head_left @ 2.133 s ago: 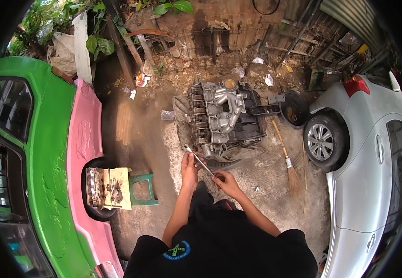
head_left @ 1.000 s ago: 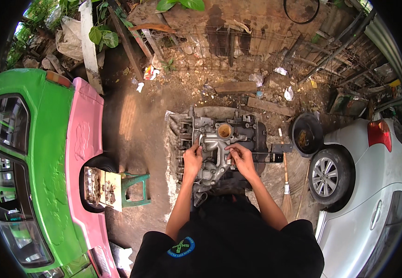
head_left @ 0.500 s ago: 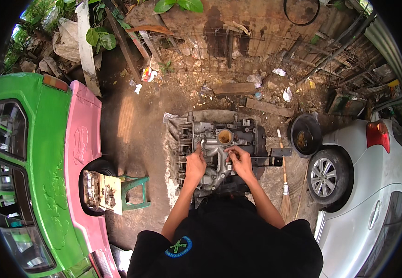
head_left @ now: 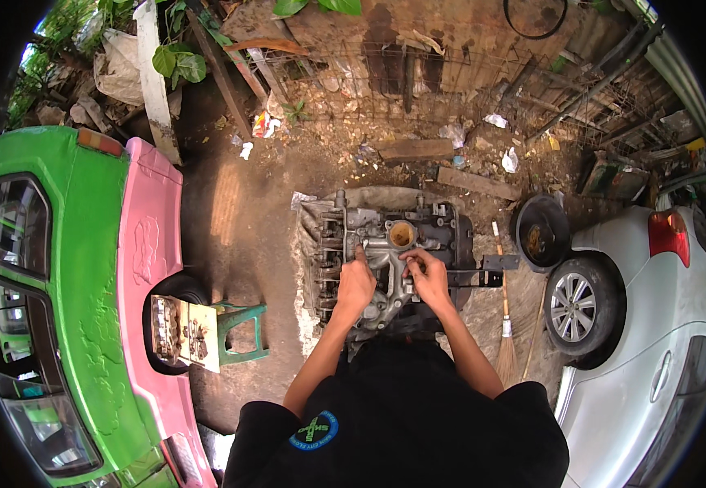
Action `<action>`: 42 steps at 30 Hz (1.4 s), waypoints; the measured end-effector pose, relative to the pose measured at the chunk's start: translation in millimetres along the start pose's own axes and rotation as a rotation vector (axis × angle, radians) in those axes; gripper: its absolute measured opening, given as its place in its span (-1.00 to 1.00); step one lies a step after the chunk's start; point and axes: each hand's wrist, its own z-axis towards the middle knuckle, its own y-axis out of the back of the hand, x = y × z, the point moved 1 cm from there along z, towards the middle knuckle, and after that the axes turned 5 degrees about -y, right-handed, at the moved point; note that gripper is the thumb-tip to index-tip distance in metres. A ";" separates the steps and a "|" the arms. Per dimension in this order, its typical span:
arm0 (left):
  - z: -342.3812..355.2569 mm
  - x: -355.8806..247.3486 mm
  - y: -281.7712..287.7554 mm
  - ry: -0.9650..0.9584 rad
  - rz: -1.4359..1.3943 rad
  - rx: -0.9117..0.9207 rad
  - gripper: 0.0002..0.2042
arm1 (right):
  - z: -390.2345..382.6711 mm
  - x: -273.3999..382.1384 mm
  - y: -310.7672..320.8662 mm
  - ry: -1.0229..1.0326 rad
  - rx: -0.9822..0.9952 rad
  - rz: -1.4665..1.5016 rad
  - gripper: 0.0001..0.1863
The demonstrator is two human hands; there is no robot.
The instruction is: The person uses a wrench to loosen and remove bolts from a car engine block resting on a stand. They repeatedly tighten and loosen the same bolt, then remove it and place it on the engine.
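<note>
An engine block (head_left: 438, 236) lies in front of me, with a grey metal intake manifold (head_left: 379, 302) on top. The manifold's round opening (head_left: 402, 235) has a brown inside. My left hand (head_left: 356, 282) is closed at the manifold's left side, its fingertips against the metal beside a row of valve parts (head_left: 330, 264). Just below the round opening, my right hand (head_left: 429, 281) has its thumb and fingers bent together in a pinch over the manifold's right branch. Whatever sits between the fingers of either hand is too small or hidden to make out.
A green stool (head_left: 243, 332) at the left bears a board with metal parts (head_left: 198, 335). Beyond it stands a pink and green vehicle (head_left: 154, 236). At the right are a broom (head_left: 507, 350), a black basin (head_left: 542, 232) and a silver car (head_left: 646, 285). Planks (head_left: 477, 184) and litter lie behind the engine.
The view has shifted slightly, so the engine sits a little further right. My left hand has edged right along the manifold. My right hand stays near the same spot, fingers still bent.
</note>
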 end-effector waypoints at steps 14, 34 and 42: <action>-36.7 17.3 10.5 0.145 -0.804 0.109 -0.52 | -8.4 -2.7 0.9 -0.050 0.016 0.098 -0.79; -10.2 40.9 -10.8 -0.775 -0.509 -0.109 -0.39 | -8.3 -6.0 -1.2 -0.021 -0.073 0.032 -0.81; -5.3 40.5 -15.7 -0.756 -0.646 -0.101 -0.40 | -16.1 -6.7 -12.8 0.111 -0.181 -0.093 -0.83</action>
